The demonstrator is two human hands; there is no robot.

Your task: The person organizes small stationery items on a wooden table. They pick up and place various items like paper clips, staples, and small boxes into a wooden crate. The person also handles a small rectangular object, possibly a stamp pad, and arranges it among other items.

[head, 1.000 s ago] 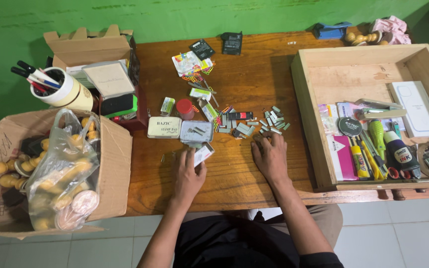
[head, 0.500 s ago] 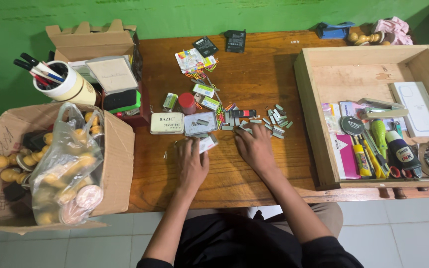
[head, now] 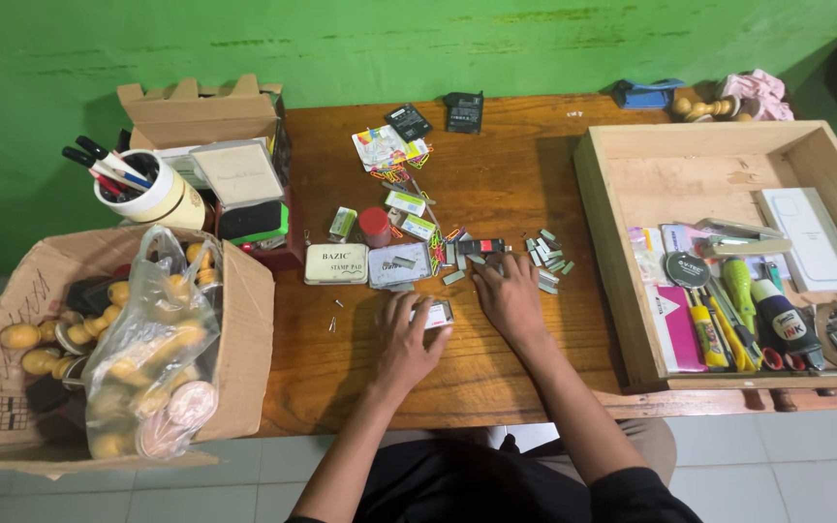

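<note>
While our left hand [head: 407,341] clamps a small staple box [head: 435,314] lying crosswise on the worktop [head: 496,165], our right hand [head: 508,291] rests spread on loose staple strips [head: 544,254].

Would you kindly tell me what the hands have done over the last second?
The left hand carried the small white box rightwards, away from the tin stamp pad. The right hand slid left from the scattered staple strips toward the middle of the pile. The wooden drawer and cardboard box kept their places.
</note>
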